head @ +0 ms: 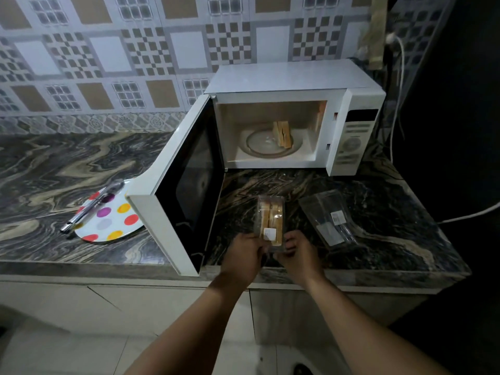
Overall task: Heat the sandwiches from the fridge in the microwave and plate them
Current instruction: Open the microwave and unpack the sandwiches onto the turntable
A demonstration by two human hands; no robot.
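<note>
A white microwave (295,77) stands at the back right of the counter with its door (176,190) swung wide open to the left. One sandwich (282,133) stands on the glass turntable (257,143) inside. A clear plastic sandwich pack (270,217) holding a sandwich lies on the counter in front of the microwave. My left hand (243,253) and my right hand (297,253) both grip the near end of this pack. A white plate with coloured dots (113,220) lies left of the door, with metal tongs (92,205) resting across it.
An empty clear plastic pack (328,217) lies on the counter right of the held pack. The marble counter (67,163) stretches to the left. White cables (397,104) run down the dark right side. Cabinet fronts (135,301) sit below the counter edge.
</note>
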